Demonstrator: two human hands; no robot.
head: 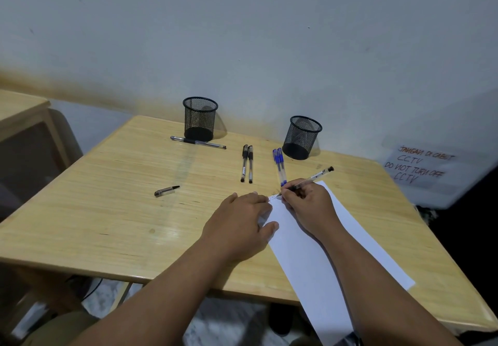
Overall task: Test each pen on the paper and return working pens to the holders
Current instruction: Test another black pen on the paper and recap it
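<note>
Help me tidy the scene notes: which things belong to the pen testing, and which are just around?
Job: paper; pen in right hand; loose cap; two black pens; two blue pens; pen by left holder; two mesh holders.
Around: CCTV notice; neighbouring table.

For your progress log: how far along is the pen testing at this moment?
Done: nothing returned yet; the left holder and right holder look empty. In hand: the right hand scribbles with a clear pen at the top corner of the paper, which the left hand steadies; its cap lies aside. Left: the two black pens, two blue pens and the pen by the left holder.
</note>
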